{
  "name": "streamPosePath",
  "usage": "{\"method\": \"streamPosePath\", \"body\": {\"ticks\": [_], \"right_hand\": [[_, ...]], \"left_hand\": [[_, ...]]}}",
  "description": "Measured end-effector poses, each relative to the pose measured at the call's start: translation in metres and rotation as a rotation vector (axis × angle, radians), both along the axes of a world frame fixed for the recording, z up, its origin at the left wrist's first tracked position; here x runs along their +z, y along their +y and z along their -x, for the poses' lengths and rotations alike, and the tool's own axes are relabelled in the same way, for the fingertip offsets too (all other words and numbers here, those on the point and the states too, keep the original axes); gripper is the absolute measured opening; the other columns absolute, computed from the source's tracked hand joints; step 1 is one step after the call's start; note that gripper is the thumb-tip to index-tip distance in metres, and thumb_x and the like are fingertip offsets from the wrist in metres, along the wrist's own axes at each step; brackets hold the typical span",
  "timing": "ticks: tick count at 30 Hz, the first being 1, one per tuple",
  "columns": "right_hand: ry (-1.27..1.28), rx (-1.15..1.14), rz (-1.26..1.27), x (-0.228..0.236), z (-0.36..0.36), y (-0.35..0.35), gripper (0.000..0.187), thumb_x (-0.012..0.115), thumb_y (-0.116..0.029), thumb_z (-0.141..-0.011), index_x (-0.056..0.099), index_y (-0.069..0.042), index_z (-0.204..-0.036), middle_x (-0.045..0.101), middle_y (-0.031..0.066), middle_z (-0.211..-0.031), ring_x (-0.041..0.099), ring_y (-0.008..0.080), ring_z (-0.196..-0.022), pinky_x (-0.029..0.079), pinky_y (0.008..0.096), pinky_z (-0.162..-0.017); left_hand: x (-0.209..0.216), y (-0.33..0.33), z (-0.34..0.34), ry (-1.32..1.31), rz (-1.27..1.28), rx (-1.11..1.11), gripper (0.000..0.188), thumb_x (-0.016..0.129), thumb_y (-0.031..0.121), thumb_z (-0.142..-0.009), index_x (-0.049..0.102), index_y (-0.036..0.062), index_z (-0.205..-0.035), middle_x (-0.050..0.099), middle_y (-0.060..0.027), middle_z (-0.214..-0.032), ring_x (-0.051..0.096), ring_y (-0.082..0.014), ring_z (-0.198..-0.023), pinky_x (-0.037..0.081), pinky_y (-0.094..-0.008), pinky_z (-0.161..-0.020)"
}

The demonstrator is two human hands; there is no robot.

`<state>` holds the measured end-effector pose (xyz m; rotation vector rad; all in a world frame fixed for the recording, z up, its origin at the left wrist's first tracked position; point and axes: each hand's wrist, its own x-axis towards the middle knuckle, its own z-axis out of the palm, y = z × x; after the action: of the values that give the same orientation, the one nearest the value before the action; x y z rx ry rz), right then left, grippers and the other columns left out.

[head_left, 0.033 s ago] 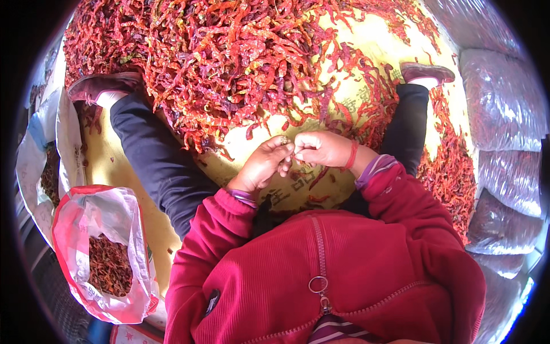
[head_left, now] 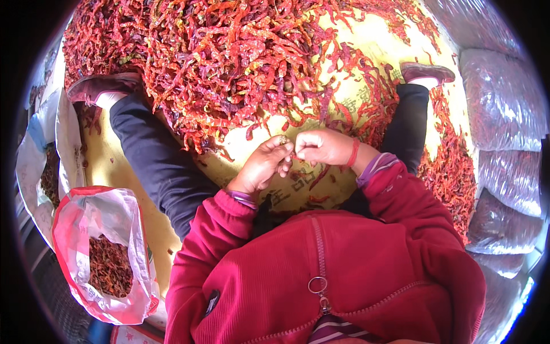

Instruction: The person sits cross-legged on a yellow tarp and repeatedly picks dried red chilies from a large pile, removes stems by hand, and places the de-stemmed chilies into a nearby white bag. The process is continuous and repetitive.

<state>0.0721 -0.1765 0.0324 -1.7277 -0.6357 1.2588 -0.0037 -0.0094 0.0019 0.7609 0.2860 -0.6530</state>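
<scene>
My left hand (head_left: 263, 164) and my right hand (head_left: 325, 147) meet in front of my chest, fingertips nearly touching. Both are closed in a pinch. A tiny reddish bit shows between the fingertips, too small to name. A ring sits on a left finger and a red band circles the right wrist. Just beyond my hands spreads a large heap of dried red chillies (head_left: 229, 74). Several loose chillies lie on the yellow printed sheet (head_left: 229, 163) beneath my hands.
My legs in dark trousers (head_left: 160, 157) stretch out on both sides of the heap. At left stands an open white-and-red sack (head_left: 64, 246) with darker dried chillies (head_left: 109, 266) inside. Filled clear plastic bags (head_left: 501, 97) are stacked along the right. More chillies (head_left: 450, 183) lie beside my right leg.
</scene>
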Motion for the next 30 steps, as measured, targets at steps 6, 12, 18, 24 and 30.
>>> {"method": "streamPosePath", "body": {"ticks": [6, 12, 18, 24, 30], "right_hand": [[-0.923, -0.214, 0.339, -0.037, -0.050, -0.025, 0.030, 0.050, -0.017, -0.073, 0.048, -0.011, -0.103, 0.049, 0.0099, -0.100, 0.046, 0.0233, -0.094, 0.036, 0.0332, -0.083], [-0.779, -0.071, 0.706, -0.043, -0.056, -0.078, 0.027, 0.046, -0.012, -0.073, 0.051, -0.010, -0.100, 0.047, 0.0125, -0.104, 0.044, 0.0262, -0.098, 0.035, 0.0332, -0.084], [-0.860, -0.378, 0.442, -0.027, -0.037, -0.104, 0.012, 0.045, -0.006, -0.070, 0.054, -0.003, -0.077, 0.053, 0.0166, -0.078, 0.050, 0.0321, -0.077, 0.040, 0.0373, -0.069], [-1.007, -0.079, 0.506, -0.020, -0.042, -0.013, 0.030, 0.051, -0.015, -0.071, 0.051, -0.012, -0.101, 0.038, 0.0107, -0.113, 0.033, 0.0274, -0.108, 0.028, 0.0375, -0.091], [-1.044, -0.066, 0.756, -0.043, -0.050, -0.042, 0.025, 0.048, -0.017, -0.070, 0.051, -0.006, -0.092, 0.041, 0.0075, -0.109, 0.033, 0.0229, -0.108, 0.024, 0.0380, -0.089]], "left_hand": [[-0.001, 0.002, 0.004, 0.070, 0.125, 0.025, 0.015, 0.042, 0.018, -0.084, 0.049, 0.0047, -0.082, 0.050, -0.0055, -0.066, 0.047, -0.0115, -0.052, 0.038, -0.0197, -0.042], [0.007, 0.002, 0.013, 0.077, 0.133, 0.132, 0.013, 0.041, 0.014, -0.084, 0.048, 0.0034, -0.083, 0.052, -0.0081, -0.078, 0.054, -0.0163, -0.066, 0.044, -0.0219, -0.047], [0.021, 0.006, 0.021, 0.090, 0.135, 0.089, 0.011, 0.039, 0.012, -0.084, 0.047, 0.0042, -0.087, 0.050, -0.0051, -0.073, 0.051, -0.0133, -0.062, 0.042, -0.0204, -0.044], [0.021, 0.006, 0.030, 0.133, 0.096, 0.079, 0.009, 0.045, 0.013, -0.080, 0.048, 0.0053, -0.083, 0.046, -0.0011, -0.064, 0.042, -0.0090, -0.050, 0.033, -0.0181, -0.040], [0.004, 0.010, 0.027, 0.176, -0.001, 0.077, 0.012, 0.046, 0.015, -0.079, 0.047, 0.0046, -0.084, 0.046, -0.0017, -0.064, 0.042, -0.0099, -0.050, 0.033, -0.0194, -0.041]]}}
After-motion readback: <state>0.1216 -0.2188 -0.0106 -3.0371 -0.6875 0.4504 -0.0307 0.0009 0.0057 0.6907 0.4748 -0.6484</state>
